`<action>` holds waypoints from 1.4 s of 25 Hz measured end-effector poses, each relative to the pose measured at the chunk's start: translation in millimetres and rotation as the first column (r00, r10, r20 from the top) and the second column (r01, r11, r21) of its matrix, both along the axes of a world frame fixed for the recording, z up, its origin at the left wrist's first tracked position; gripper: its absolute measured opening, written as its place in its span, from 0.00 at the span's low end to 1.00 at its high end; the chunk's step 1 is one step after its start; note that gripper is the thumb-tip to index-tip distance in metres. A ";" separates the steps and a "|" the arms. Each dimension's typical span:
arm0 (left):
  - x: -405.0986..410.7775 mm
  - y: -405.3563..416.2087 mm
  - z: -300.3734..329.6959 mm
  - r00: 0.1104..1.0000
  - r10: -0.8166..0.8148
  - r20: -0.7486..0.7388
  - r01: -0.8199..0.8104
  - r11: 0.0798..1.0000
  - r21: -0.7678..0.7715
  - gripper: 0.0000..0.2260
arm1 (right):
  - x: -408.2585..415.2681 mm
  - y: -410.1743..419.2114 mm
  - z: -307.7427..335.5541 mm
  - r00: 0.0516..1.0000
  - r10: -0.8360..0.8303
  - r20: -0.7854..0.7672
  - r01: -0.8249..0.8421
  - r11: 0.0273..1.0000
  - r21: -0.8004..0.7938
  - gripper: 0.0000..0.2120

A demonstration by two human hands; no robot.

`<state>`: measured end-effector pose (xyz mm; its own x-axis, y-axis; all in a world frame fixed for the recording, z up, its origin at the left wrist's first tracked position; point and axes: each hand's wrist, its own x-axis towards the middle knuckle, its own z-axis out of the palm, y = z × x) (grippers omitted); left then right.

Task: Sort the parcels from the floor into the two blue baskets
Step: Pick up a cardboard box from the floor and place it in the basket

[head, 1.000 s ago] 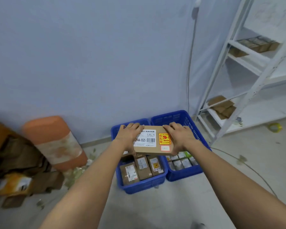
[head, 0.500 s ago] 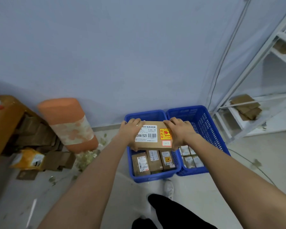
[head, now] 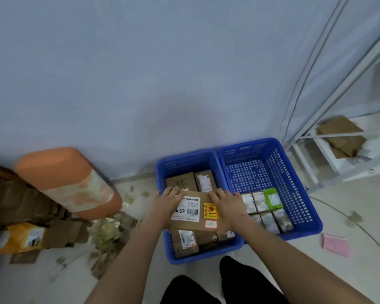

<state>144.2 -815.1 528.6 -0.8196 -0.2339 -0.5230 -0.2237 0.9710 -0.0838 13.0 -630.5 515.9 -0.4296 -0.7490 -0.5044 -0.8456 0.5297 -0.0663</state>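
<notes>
Parcel point(head: 192, 212), flat stiff cardboard with a fragile sticker, looks light; left hand point(head: 167, 201) and right hand point(head: 228, 205) clasp its side edges over the left basket point(head: 162, 172); set down gently.

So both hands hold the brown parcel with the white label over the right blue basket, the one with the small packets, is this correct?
Not quite. The head view shows the left hand and right hand holding the brown parcel over the left blue basket, which holds brown boxes. The small packets lie in the right blue basket.
</notes>
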 end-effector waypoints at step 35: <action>-126.6 -12.5 -585.1 0.434 -0.897 0.082 0.883 0.441 0.161 0.41 | 88.8 -20.4 -535.7 0.577 -0.814 0.062 0.737 0.552 0.389 0.63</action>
<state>17.6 -827.6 -56.5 -0.4676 0.6307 -0.6193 0.7754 0.6291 0.0552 101.8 -651.0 -19.7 -0.6230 0.0262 -0.7818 -0.0744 0.9929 0.0926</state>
